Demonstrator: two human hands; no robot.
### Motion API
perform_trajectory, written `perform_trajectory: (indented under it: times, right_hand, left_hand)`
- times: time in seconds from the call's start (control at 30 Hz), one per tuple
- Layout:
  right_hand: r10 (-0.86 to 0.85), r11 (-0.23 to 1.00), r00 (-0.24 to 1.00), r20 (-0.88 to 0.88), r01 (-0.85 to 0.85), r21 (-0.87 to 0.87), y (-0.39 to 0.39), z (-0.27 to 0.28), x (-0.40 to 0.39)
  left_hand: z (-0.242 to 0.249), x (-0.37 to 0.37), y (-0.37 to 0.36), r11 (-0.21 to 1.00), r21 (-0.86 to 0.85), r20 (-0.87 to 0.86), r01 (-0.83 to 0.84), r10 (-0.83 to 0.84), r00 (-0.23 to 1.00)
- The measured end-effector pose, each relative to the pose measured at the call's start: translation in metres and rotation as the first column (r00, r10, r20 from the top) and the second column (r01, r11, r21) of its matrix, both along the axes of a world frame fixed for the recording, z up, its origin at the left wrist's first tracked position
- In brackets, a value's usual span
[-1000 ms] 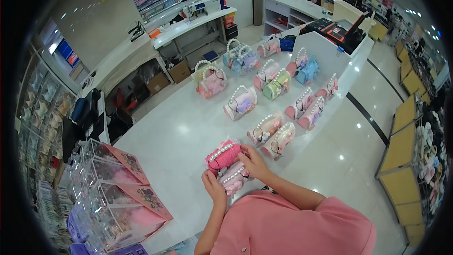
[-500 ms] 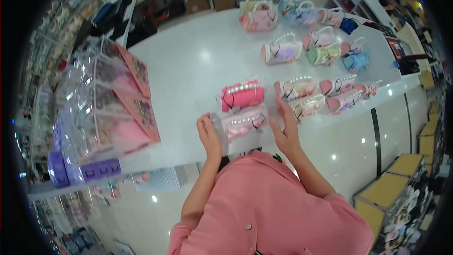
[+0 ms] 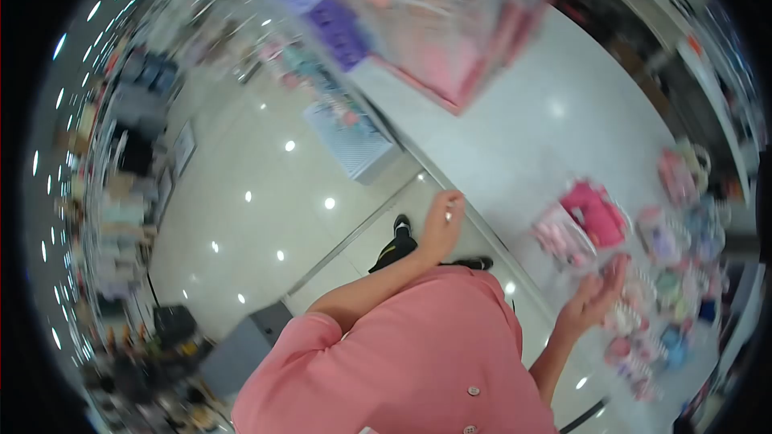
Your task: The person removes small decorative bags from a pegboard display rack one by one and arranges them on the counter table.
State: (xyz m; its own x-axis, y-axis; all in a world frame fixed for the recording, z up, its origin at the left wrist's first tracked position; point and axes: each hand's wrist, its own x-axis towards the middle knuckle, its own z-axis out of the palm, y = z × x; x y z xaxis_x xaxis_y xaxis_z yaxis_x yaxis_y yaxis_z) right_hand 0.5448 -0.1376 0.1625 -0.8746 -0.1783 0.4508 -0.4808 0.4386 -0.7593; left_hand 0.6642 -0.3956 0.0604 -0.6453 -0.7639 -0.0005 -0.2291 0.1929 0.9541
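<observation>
On the white counter (image 3: 515, 124) a light pink bag (image 3: 562, 235) lies against a bright pink bag (image 3: 595, 213). My right hand (image 3: 593, 299) is just below these two, its fingers apart and holding nothing, near several small pastel bags with pearl handles (image 3: 671, 293). My left hand (image 3: 443, 223) hangs in front of the counter's edge, away from the bags. Its fingers are curled together, and a small pale spot shows at them, too small to name.
Clear plastic packages with pink bases (image 3: 450, 56) and a purple item (image 3: 336, 32) stand on the counter. A ribbed white box (image 3: 350, 141) is beside its edge. A grey box (image 3: 249, 337) stands on the tiled floor. Shelves of goods line the left.
The view has turned strongly to the left. My left hand has drawn away from the light pink bag and curled closed. My right hand remains near the bags, fingers apart.
</observation>
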Motion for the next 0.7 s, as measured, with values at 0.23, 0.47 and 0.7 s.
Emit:
perform_trajectory:
  times: [0.23, 0.47, 0.7]
  right_hand:
    - [0.249, 0.956, 0.965, -0.086, -0.231, 0.179, -0.082, 0.031, 0.068]
    - [0.597, 0.776, 0.789, 0.143, -0.614, 0.149, -0.251, 0.032, 0.191]
    - [0.831, 0.465, 0.514, 0.215, -0.852, 0.239, -0.368, 0.027, 0.254]
  left_hand:
    - [0.003, 0.059, -0.063, 0.999, -0.031, -0.141, -0.011, 0.007, 0.990]
    - [-0.013, 0.186, -0.172, 0.990, 0.083, -0.015, -0.116, 0.117, 0.993]
    - [-0.013, 0.297, -0.249, 0.937, 0.165, 0.095, -0.307, 0.295, 0.951]
